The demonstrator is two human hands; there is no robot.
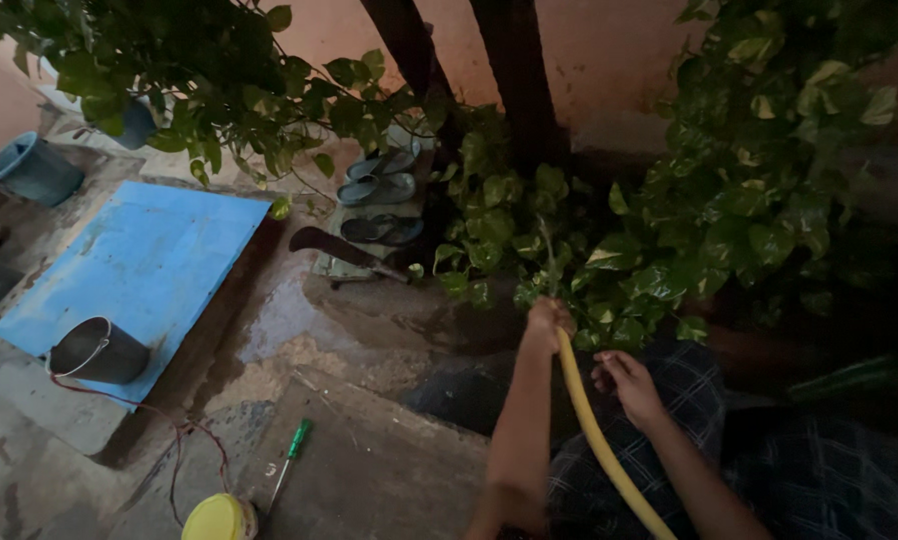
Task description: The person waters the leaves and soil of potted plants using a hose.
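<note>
Checked cloth over the knees (pixel 769 470) fills the bottom right, and a yellow hose (pixel 597 440) runs up across it to the left hand (pixel 548 322), whose fingers are wrapped tight round its tip at the leafy plant (pixel 529 235). Just beside, the right hand (pixel 626 383) hangs loose, fingers half curled, holding nothing. Further left lie a green screwdriver (pixel 291 455) and a metal bucket (pixel 99 350) on a blue board (pixel 159 260)

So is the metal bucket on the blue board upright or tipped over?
Tipped. The metal bucket lies on its side on the blue board, its open mouth facing left, with its handle along the rim. Whether anything is inside cannot be told.
</note>
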